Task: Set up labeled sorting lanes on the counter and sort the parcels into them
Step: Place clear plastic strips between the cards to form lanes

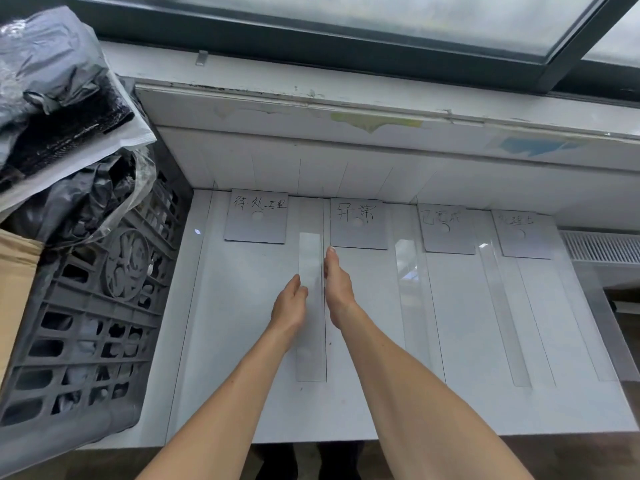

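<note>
A clear plastic divider strip (310,306) lies lengthwise on the white counter (242,375). My left hand (289,306) touches its left edge and my right hand (337,289) its right edge, both with straight fingers. Several handwritten label cards line the back of the counter: the leftmost card (256,216), a second card (358,223), a third card (448,228) and a fourth card (523,233). Two more clear strips (408,289) (502,323) lie between the cards. Grey and black bagged parcels (55,109) are heaped in a grey crate (86,323) at the left.
A white sill and a dark-framed window (346,36) run along the back. A brown cardboard box (14,289) sits at the far left beside the crate. A vent grille (602,247) lies right of the counter. The counter's front edge is just below my forearms.
</note>
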Motion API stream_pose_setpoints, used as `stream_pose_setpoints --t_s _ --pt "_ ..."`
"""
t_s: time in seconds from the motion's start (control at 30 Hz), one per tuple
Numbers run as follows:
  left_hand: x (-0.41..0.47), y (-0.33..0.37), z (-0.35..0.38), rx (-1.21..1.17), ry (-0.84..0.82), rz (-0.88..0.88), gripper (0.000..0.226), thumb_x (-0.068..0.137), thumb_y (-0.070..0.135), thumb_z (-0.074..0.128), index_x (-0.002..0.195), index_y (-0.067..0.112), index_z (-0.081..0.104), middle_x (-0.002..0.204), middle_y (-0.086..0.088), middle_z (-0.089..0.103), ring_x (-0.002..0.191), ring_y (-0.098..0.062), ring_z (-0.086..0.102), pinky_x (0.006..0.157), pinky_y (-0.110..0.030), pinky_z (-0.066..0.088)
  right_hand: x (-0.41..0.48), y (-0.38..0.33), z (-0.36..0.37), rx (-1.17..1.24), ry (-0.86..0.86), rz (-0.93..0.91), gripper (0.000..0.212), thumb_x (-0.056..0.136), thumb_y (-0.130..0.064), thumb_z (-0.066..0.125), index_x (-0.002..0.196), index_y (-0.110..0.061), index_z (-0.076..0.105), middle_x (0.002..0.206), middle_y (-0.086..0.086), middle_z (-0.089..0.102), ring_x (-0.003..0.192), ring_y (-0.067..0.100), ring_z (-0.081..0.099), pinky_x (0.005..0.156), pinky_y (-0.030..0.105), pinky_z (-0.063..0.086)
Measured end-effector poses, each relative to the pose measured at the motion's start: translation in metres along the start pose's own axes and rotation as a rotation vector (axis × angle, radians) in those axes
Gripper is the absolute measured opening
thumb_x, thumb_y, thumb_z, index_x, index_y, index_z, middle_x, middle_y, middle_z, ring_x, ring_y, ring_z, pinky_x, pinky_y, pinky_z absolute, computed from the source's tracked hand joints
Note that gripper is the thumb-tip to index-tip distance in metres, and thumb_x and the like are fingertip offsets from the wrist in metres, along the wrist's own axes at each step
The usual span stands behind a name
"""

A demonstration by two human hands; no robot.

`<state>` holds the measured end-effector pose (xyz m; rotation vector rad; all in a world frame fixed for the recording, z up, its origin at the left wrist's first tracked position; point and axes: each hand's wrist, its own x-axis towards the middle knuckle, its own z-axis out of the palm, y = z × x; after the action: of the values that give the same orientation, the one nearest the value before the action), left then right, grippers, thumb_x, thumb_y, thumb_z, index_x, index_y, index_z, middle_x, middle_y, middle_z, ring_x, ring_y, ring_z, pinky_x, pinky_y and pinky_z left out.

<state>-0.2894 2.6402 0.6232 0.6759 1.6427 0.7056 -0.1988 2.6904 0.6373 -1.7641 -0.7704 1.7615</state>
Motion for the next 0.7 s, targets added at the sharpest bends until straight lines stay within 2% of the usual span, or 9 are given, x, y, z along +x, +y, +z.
stream_pose_setpoints --t_s 0.47,0.57,0.63,0.7 --pt "0.003 -0.001 0.0 0.035 0.02 0.003 0.051 0.106 0.019 0.033 0.156 0.015 0.026 0.162 -0.001 0.028 0.149 -0.018 0.026 0.122 -0.036 0.021 -0.003 0.0 0.002 -0.028 0.013 -0.005 0.07 0.096 -0.069 0.033 0.143 -0.02 0.054 0.146 0.0 0.054 0.136 0.021 0.049 0.117 0.042 0.035" --pt "0.003 0.0 0.0 0.033 0.023 0.0 0.051 0.106 0.019 0.033 0.156 0.016 0.026 0.162 -0.001 0.028 0.149 -0.018 0.026 0.122 -0.036 0.021 -0.005 -0.001 0.001 -0.029 0.02 -0.007 0.072 0.096 -0.069 0.033 0.145 -0.02 0.051 0.149 -0.002 0.051 0.137 0.019 0.047 0.115 0.036 0.034" --pt "0.001 0.002 -0.001 0.023 0.036 0.001 0.051 0.106 0.022 0.033 0.156 0.017 0.025 0.162 0.0 0.027 0.149 -0.018 0.025 0.121 -0.035 0.021 -0.008 -0.004 0.0 -0.014 0.042 -0.021 0.07 0.098 -0.067 0.033 0.148 -0.02 0.046 0.15 -0.003 0.048 0.131 0.011 0.051 0.102 0.024 0.036" --pt "-0.004 0.005 -0.005 0.005 0.064 0.011 0.051 0.107 0.03 0.033 0.156 0.019 0.026 0.162 0.002 0.027 0.149 -0.017 0.025 0.119 -0.033 0.02 -0.012 -0.009 -0.002 0.009 0.097 -0.051 0.068 0.099 -0.065 0.033 0.15 -0.022 0.044 0.152 -0.004 0.045 0.133 0.011 0.048 0.1 0.024 0.032"
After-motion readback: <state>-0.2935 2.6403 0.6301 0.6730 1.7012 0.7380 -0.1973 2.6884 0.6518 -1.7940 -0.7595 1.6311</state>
